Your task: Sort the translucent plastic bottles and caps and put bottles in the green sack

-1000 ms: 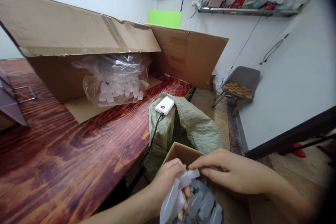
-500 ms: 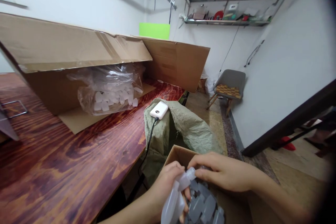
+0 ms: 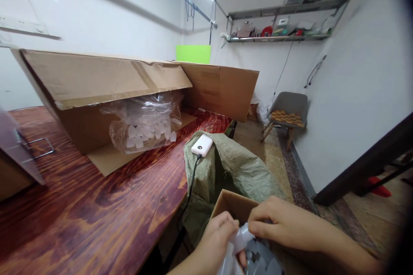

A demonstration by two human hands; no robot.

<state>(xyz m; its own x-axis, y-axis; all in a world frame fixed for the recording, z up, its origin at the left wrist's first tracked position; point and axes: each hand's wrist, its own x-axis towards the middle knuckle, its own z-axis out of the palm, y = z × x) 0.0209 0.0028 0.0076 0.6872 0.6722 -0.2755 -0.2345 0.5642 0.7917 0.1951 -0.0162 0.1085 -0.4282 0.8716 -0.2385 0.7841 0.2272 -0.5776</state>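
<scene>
My left hand (image 3: 217,242) is wrapped around a few translucent white plastic bottles. One small bottle (image 3: 239,240) sticks out to the right with its neck toward my other hand. My right hand (image 3: 284,225) has its thumb and fingers closed at that neck; whether a separate cap is in them is hidden. Both hands are over an open cardboard box (image 3: 229,201). Inside it, below my hands, lie many greyish translucent bottles (image 3: 260,258).
A red-brown wooden table (image 3: 135,206) fills the left. On it, a large open carton (image 3: 112,79) shelters a clear bag (image 3: 145,116) of white plastic pieces. A green woven sack (image 3: 241,159) bears a white power bank (image 3: 201,145) with a black cable. A grey chair (image 3: 288,105) stands behind.
The view has tilted up and turned slightly left, so the scene sits lower and further right. My right fingers have closed in on the bottle neck.
</scene>
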